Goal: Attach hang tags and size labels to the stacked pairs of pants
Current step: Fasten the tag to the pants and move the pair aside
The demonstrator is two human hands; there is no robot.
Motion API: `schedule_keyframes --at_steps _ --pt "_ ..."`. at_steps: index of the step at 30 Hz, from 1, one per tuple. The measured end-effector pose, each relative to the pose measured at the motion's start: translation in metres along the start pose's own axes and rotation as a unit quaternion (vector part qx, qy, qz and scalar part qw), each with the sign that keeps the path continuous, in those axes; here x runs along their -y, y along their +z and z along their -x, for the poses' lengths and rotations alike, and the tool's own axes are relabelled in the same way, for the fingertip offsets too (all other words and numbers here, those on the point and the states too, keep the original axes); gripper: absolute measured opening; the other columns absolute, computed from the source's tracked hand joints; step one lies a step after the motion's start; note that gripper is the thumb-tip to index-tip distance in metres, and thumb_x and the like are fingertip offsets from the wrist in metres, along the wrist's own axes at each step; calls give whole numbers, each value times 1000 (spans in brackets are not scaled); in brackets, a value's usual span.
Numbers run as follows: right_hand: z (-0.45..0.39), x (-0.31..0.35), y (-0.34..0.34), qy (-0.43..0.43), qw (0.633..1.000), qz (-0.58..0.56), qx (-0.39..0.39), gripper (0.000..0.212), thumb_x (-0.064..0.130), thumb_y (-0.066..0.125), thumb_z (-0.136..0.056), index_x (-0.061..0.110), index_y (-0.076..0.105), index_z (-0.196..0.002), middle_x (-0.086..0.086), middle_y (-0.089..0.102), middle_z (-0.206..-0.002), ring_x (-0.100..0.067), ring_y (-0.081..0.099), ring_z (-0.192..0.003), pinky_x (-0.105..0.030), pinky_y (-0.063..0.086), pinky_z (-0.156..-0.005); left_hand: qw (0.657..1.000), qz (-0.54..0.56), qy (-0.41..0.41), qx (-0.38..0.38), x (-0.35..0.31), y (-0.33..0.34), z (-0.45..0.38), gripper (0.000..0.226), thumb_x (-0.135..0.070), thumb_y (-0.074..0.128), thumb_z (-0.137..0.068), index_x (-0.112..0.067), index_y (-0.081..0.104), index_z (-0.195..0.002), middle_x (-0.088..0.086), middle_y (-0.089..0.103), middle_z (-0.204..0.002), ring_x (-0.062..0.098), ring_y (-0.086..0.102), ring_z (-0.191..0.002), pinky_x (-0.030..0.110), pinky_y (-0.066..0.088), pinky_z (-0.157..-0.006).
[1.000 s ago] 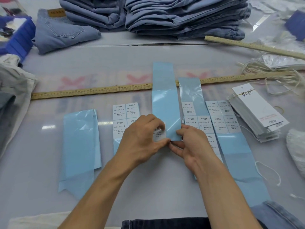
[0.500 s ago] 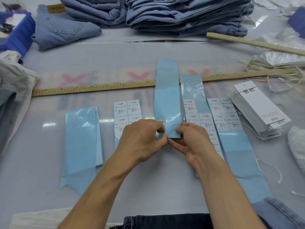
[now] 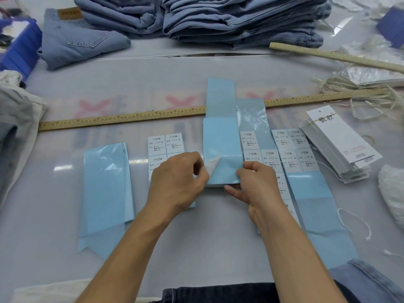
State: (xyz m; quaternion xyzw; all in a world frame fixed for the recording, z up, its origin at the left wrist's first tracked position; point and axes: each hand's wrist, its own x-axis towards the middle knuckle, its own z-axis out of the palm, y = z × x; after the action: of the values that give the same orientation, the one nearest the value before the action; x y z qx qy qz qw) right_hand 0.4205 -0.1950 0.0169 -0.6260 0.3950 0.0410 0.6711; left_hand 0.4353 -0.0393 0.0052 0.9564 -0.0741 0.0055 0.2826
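A light blue backing strip [image 3: 222, 145] lies in the middle of the table, its near end lifted. My right hand [image 3: 255, 184] pinches that near end. My left hand [image 3: 178, 182] pinches a white size label [image 3: 212, 166] and peels it off the strip's left corner. More strips with white size labels lie beside it: S labels [image 3: 166, 144] to the left, L labels [image 3: 260, 158] and XL labels [image 3: 294, 149] to the right. A bundle of white hang tags [image 3: 341, 141] sits at the right. Stacked folded blue pants [image 3: 236, 18] lie at the far edge.
A bare blue strip [image 3: 105, 191] lies at the left. A long wooden ruler [image 3: 122, 118] crosses the table; another ruler [image 3: 336, 56] lies far right. Loose string [image 3: 360, 95] and plastic bags sit at the right. A blue bin [image 3: 19, 47] is far left.
The central strip has slid a little toward me and its near end has lifted. My left hand has peeled a white label's corner away from it.
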Motion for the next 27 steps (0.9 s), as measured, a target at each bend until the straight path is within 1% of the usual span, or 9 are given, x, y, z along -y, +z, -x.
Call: schedule_keyframes --at_steps 3,8,11,15,16,18,21,24,27 --pt "-3 -2 -1 -22 999 26 -19 28 -6 47 -89 12 66 -97 -2 63 -102 -19 69 -86 -28 60 -57 993 92 -68 -20 4 -1 -3 13 -31 64 -88 -30 60 -76 -18 63 -73 5 59 -70 26 46 -60" --pt "-1 0 -2 -21 999 33 -16 30 -7 45 -88 11 66 -98 -2 64 -100 -6 70 -52 -38 64 -69 947 271 -162 -65 10 -5 -8 16 -18 60 -88 -23 62 -73 -6 70 -69 12 64 -68 35 52 -62" --pt "2 1 -3 -31 997 62 -25 25 0 50 -89 16 62 -105 1 66 -101 -12 72 -59 -46 62 -80 923 319 -181 -115 10 -9 -7 15 -23 57 -87 -23 57 -72 -5 69 -67 8 57 -59 28 41 -59" --pt "8 1 -4 -241 910 298 -157 31 27 63 -93 26 51 -122 5 57 -114 -20 55 -105 -39 47 -82 967 167 -52 -188 2 -10 0 10 -29 56 -87 -26 54 -78 -9 59 -68 14 54 -64 27 42 -54" --pt "11 3 -2 -309 890 286 -176 27 29 64 -94 26 54 -118 5 57 -109 -19 53 -104 -38 46 -81 973 111 -14 -204 -2 -10 2 10 -27 57 -88 -25 53 -79 -10 56 -68 13 52 -64 24 40 -53" --pt "16 7 4 -375 894 221 -110 11 30 65 -95 25 61 -104 8 62 -94 -11 58 -90 -26 47 -76 973 41 39 -224 -9 -10 3 12 -23 58 -91 -21 54 -80 -10 56 -70 12 49 -64 19 34 -53" --pt "23 8 16 -286 951 101 56 9 28 71 -93 25 69 -85 7 71 -78 -7 67 -77 -17 51 -71 969 -8 88 -229 -14 -8 4 14 -18 65 -91 -15 60 -79 -1 61 -70 21 55 -63 33 44 -50" --pt "20 8 17 -226 971 43 73 12 27 73 -92 22 72 -81 5 74 -76 -9 71 -76 -24 58 -70 964 -35 131 -228 -20 -7 6 14 -16 65 -91 -11 63 -78 3 63 -69 25 57 -62 40 48 -48" --pt "17 10 14 -179 981 -15 67 12 25 75 -90 16 73 -82 1 74 -74 -10 72 -72 -18 55 -62 961 -58 158 -221 -23 -7 7 15 -16 66 -93 -10 65 -79 5 64 -69 27 59 -63 41 49 -48"
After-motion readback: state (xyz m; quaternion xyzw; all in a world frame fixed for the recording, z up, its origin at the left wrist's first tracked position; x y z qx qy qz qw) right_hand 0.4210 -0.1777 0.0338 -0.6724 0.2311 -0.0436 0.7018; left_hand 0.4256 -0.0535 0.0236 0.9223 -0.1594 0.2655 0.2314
